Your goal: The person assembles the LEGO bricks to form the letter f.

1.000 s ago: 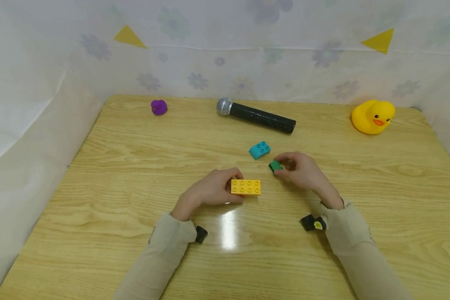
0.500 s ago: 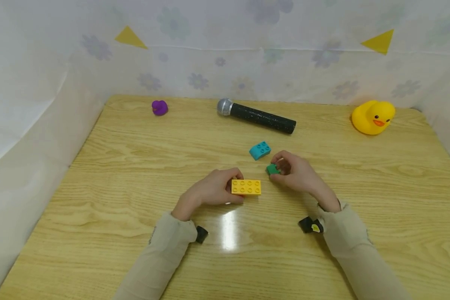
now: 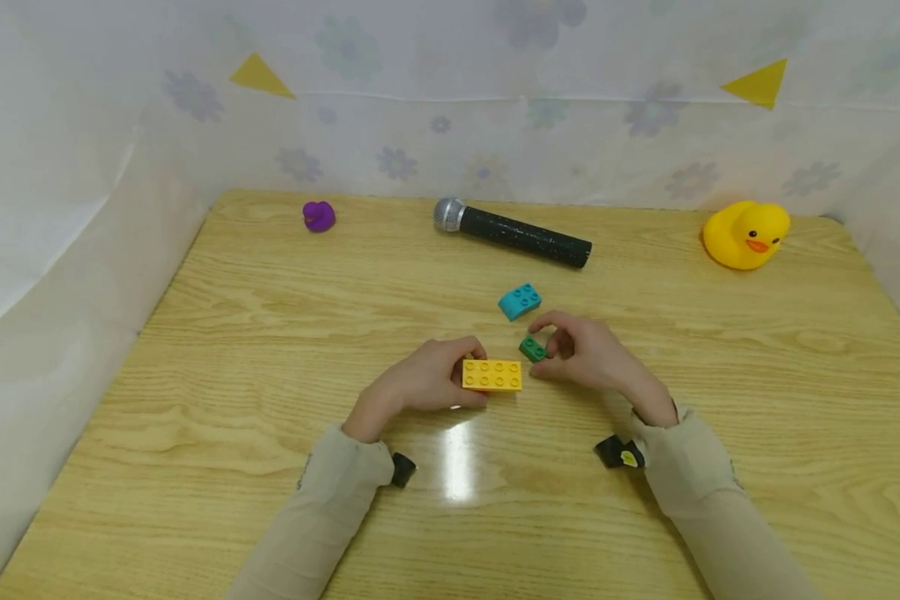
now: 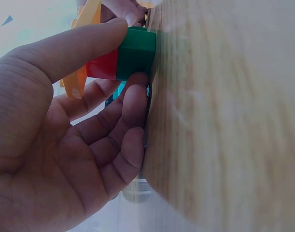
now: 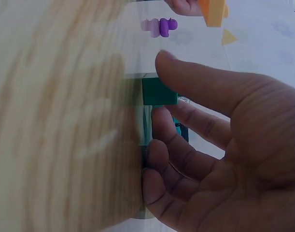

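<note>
My left hand (image 3: 429, 377) grips a small stack of toy building bricks, with the thumb on one side and fingers on the other. On top of it is a yellow brick (image 3: 492, 375) with several studs. Under that, in the left wrist view, come a red brick (image 4: 103, 66) and a green brick (image 4: 136, 53) down by the tabletop. My right hand (image 3: 591, 353) has its thumb and index finger about a small two-stud green brick (image 3: 532, 349), studs up, low at the table. Just beyond it lies a teal brick (image 3: 520, 301) with a sloped end.
A black microphone (image 3: 523, 236) with a silver head lies across the back of the wooden table (image 3: 270, 283). A small purple duck (image 3: 318, 217) stands at the back left and a larger yellow duck (image 3: 746, 235) at the back right. Behind hangs a flowered white cloth (image 3: 450, 50).
My right hand has moved left and slightly nearer with the green brick, which has turned so that its two studs show on top. The left hand and its stack have stayed put.
</note>
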The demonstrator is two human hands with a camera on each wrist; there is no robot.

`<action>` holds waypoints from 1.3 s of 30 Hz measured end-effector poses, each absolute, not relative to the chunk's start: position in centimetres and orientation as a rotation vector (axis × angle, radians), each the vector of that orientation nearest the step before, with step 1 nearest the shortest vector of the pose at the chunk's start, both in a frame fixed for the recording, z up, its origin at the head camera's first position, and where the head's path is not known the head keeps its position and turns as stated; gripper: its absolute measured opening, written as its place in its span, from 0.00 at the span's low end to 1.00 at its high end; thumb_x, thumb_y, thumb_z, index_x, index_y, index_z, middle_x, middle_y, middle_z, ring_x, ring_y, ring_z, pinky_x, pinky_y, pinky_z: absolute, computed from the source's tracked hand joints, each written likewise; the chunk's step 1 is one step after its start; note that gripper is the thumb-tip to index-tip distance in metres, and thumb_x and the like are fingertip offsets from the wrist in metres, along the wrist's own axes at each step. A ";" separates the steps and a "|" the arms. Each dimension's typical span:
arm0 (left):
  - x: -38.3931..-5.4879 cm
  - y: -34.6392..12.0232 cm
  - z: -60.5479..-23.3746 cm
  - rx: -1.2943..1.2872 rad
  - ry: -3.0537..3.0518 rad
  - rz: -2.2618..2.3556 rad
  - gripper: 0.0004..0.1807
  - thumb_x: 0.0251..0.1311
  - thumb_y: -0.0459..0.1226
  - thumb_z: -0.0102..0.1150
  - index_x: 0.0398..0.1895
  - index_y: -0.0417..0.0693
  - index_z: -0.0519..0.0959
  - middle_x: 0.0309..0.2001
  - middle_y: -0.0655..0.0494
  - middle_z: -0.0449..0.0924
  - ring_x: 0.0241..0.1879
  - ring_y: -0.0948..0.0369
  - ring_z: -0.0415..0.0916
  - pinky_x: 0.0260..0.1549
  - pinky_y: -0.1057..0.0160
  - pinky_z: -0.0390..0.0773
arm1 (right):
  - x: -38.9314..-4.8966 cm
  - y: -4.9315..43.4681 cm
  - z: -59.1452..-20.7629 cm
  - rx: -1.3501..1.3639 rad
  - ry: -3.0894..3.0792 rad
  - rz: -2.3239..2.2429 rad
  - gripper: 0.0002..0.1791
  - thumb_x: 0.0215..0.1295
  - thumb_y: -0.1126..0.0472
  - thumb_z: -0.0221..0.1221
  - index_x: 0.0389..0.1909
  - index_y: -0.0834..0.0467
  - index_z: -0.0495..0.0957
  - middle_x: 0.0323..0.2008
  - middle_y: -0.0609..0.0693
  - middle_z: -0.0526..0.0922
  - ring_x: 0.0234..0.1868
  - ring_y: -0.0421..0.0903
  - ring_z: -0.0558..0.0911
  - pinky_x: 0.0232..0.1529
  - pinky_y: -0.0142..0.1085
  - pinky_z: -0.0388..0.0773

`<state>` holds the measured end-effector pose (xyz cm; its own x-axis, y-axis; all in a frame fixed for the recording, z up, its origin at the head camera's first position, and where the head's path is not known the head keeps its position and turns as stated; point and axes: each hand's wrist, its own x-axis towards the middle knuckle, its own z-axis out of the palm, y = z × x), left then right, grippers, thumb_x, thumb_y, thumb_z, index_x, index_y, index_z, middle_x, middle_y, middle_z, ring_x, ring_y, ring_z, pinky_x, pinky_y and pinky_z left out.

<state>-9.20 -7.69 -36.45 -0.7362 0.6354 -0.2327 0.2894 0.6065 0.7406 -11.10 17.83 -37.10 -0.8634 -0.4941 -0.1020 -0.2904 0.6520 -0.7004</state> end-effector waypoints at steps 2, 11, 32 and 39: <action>-9.2 -7.7 -36.5 0.727 2.357 0.959 0.20 0.54 0.41 0.70 0.47 0.49 0.73 0.32 0.58 0.75 0.26 0.62 0.68 0.26 0.67 0.68 | -11.1 17.8 -37.1 -0.646 2.563 -1.035 0.24 0.54 0.64 0.70 0.51 0.60 0.75 0.26 0.48 0.76 0.24 0.44 0.70 0.28 0.34 0.67; -9.2 -7.7 -36.4 0.719 2.354 0.969 0.20 0.54 0.41 0.70 0.47 0.49 0.73 0.31 0.59 0.75 0.26 0.62 0.68 0.26 0.67 0.68 | -11.1 17.8 -37.2 -0.700 2.554 -1.015 0.19 0.56 0.64 0.68 0.49 0.59 0.77 0.27 0.47 0.77 0.24 0.43 0.70 0.28 0.34 0.68; -9.1 -7.6 -36.2 0.707 2.354 0.972 0.21 0.53 0.41 0.70 0.47 0.48 0.73 0.32 0.58 0.76 0.26 0.62 0.69 0.26 0.67 0.69 | -10.3 17.4 -35.3 -0.501 2.488 -1.350 0.18 0.62 0.58 0.64 0.50 0.61 0.76 0.45 0.55 0.79 0.42 0.49 0.80 0.43 0.42 0.78; -9.1 -7.6 -36.2 0.718 2.349 0.971 0.21 0.54 0.41 0.70 0.48 0.47 0.73 0.32 0.58 0.76 0.26 0.62 0.69 0.27 0.67 0.69 | -9.3 16.6 -34.1 -0.539 2.520 -1.361 0.19 0.59 0.58 0.67 0.48 0.60 0.76 0.42 0.53 0.79 0.38 0.47 0.80 0.40 0.37 0.78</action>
